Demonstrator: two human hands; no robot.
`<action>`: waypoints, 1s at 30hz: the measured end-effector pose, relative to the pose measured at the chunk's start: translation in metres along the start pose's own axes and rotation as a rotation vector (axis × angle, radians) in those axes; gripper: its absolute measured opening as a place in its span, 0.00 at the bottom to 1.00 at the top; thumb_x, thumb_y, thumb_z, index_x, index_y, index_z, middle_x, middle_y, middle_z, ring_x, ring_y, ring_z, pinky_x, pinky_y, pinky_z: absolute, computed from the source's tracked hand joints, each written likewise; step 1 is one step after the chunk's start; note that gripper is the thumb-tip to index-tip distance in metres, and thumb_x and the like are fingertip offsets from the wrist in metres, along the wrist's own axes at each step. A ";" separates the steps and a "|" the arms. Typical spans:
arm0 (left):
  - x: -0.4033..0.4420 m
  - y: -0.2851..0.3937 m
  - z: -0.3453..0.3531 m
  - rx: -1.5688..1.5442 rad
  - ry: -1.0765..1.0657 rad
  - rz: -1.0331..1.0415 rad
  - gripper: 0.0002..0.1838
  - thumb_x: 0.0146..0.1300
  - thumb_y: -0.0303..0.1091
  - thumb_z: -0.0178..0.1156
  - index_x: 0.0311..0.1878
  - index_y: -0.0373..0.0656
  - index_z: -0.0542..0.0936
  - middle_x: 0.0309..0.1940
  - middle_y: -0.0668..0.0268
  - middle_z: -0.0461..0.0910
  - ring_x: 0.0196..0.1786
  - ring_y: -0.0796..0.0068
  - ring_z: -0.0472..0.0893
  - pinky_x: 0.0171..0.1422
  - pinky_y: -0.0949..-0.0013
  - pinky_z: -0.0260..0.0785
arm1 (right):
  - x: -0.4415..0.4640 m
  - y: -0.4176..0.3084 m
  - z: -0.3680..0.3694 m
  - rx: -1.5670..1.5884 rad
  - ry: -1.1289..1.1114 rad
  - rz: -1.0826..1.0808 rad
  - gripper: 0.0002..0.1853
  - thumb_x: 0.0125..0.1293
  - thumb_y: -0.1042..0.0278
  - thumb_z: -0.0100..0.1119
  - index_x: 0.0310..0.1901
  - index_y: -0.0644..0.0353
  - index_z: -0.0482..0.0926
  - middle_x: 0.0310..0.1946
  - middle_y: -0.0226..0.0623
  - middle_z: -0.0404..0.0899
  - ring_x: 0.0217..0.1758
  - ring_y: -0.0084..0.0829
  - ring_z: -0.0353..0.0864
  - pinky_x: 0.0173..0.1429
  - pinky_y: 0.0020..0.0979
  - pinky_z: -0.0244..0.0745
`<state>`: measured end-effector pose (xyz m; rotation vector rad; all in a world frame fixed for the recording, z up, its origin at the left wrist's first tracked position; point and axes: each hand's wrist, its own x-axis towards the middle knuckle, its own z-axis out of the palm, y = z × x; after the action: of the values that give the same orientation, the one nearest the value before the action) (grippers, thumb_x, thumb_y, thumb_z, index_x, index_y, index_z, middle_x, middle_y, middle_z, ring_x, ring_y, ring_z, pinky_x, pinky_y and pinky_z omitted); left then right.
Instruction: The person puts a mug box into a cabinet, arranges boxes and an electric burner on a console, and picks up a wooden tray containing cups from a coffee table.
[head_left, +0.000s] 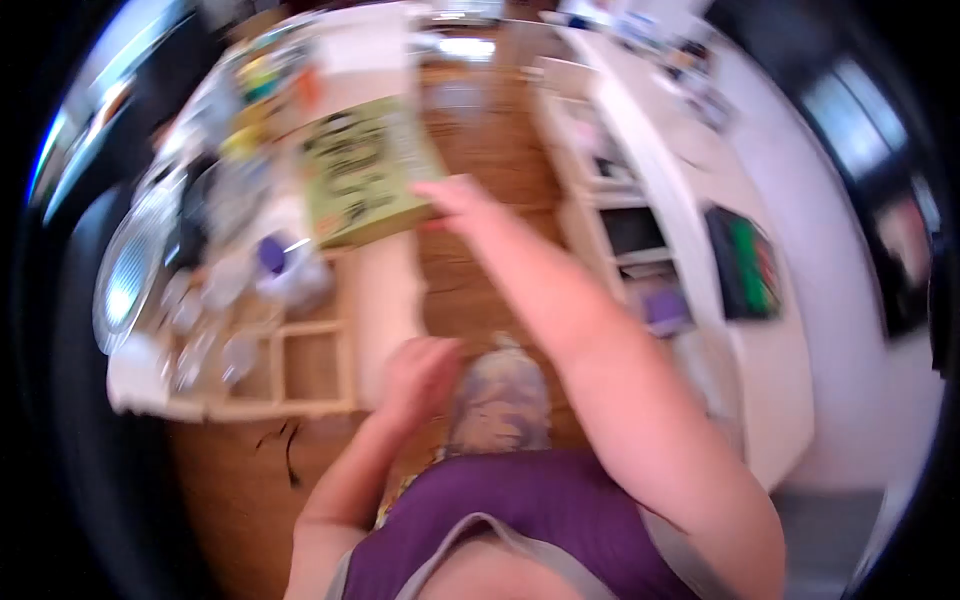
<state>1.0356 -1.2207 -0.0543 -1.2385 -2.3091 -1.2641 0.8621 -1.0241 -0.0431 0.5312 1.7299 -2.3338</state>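
My right hand [453,200] reaches forward and grips a green box [365,170] by its near right corner, fingers closed on the edge. Dark lettering and drawings, blurred, cover the box's top face. The box is over the right side of the left-hand table; whether it rests there or is held above it I cannot tell. My left hand [422,378] is low in front of my body, just off the table's right edge. Its fingers look curled in, with nothing visible in them, though the picture is smeared.
On the left table [390,300] are a wooden divided tray [347,360], clear plastic containers [235,355], a purple-topped item [272,255] and a ribbed silver dish [130,270]. To the right, past the wooden floor [490,260], open drawers [630,235] jut from a white counter [775,390] holding a green-and-black item [742,262].
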 end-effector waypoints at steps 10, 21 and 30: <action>-0.010 -0.004 0.009 -0.043 -0.068 -0.137 0.07 0.62 0.25 0.54 0.40 0.34 0.78 0.31 0.56 0.78 0.33 0.63 0.78 0.39 0.67 0.70 | -0.144 -0.029 -0.136 0.273 0.498 -0.382 0.21 0.50 0.68 0.66 0.45 0.66 0.72 0.37 0.40 0.75 0.37 0.34 0.77 0.24 0.34 0.77; -0.005 -0.006 0.012 0.102 -0.130 -0.112 0.09 0.64 0.29 0.52 0.42 0.33 0.77 0.33 0.54 0.79 0.36 0.58 0.78 0.41 0.64 0.70 | -0.485 0.059 -0.308 0.511 1.578 -0.892 0.24 0.55 0.61 0.63 0.49 0.64 0.67 0.44 0.40 0.73 0.40 0.31 0.77 0.31 0.31 0.77; -0.010 -0.021 0.019 0.181 -0.165 -0.046 0.08 0.64 0.26 0.51 0.41 0.31 0.76 0.34 0.51 0.78 0.37 0.55 0.77 0.42 0.62 0.69 | -0.575 0.131 -0.477 1.079 2.269 -0.702 0.29 0.55 0.61 0.60 0.52 0.65 0.58 0.55 0.43 0.64 0.46 0.41 0.73 0.39 0.42 0.78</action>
<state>1.0293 -1.2176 -0.0835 -1.2767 -2.5158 -0.9730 1.5187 -0.6447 -0.0564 -1.3020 0.0766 0.6886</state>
